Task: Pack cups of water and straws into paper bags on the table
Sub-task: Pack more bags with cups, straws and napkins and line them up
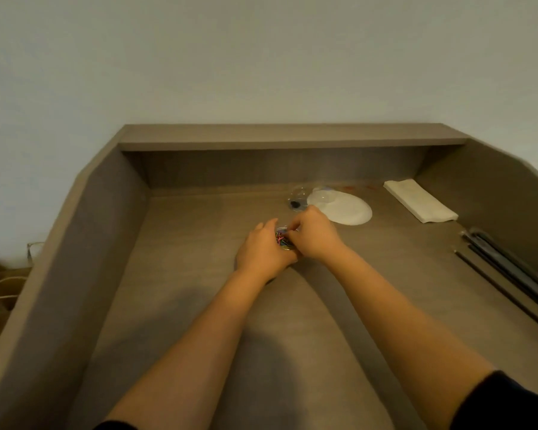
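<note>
Arms: two bare arms reached out over the desk (174,305) from the near edge.
Left hand (263,248): curled round a small tub (284,238) of bright clips and held it.
Right hand (316,235): its fingertips (292,230) pinched at something on top of the tub; what they pinched was too small to tell.
Straws (507,274): long dark sticks lay by the right wall, well apart from both hands. They ran from far-left to near-right, along the wall.
Nearer hand: the right one was closer to the straws, so a reach to the right and a bit back looked like the way to go.
Cup (300,197): a clear one sat just past the hands, touching a white plate (345,209). Whether it had water was hard to tell.
Napkins (420,200): a white stack lay in the far right corner.
Bags (0,293): brown paper with a white handle showed on the floor, left of the desk. None was on the desk.
</note>
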Tool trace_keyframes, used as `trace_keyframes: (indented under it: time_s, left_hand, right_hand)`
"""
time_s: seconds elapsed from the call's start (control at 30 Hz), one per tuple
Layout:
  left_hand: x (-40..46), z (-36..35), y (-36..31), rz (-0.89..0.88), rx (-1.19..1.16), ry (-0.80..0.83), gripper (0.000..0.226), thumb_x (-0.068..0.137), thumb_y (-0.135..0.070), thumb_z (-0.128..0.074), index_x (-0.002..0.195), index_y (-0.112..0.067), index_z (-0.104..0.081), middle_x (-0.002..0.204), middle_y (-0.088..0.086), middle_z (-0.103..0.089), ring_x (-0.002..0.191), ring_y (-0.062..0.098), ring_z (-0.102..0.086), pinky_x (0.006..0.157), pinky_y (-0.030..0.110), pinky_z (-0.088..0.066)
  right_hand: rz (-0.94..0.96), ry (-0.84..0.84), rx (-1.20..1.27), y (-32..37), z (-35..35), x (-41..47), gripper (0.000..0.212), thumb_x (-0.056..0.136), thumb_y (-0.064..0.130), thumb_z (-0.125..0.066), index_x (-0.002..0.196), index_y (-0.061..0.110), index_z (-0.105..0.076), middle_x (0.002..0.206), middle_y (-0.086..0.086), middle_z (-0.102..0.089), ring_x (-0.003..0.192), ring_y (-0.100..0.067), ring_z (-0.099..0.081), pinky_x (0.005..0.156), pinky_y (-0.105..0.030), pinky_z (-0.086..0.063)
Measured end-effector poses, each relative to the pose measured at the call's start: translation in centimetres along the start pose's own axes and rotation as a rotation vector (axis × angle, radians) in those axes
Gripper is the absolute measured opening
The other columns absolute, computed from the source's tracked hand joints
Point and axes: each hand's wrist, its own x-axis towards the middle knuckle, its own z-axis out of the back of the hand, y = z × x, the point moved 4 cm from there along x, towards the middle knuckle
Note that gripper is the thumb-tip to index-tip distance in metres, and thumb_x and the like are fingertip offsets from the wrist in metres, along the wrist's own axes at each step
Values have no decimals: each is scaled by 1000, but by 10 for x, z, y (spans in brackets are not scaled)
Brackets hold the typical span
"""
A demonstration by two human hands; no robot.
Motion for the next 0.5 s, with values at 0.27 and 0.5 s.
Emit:
trace_keyframes:
  time_s: [0.27, 0.5]
  left_hand:
    - [-6, 6, -3, -13, -94, -62, 79, 70, -43, -74, 138, -16, -43, 134, 6, -47, 120, 25, -49, 95, 36, -44]
    - [-37, 30, -10, -85, -517, -208, 16, 85, -12, -61, 76, -26, -65, 70, -12, -64, 65, 1, -58, 66, 29, -46]
  right_hand:
    - [17, -93, 328, 0, 11, -7, 13, 86, 10, -57, 85, 8, -70, 100, -10, -54, 91, -21, -53, 84, -26, -40]
    - [16, -98, 894, 18, 16, -37, 12, 87, -2, -57, 80, 3, -65, 68, -2, -60, 63, -6, -54, 61, -14, -45]
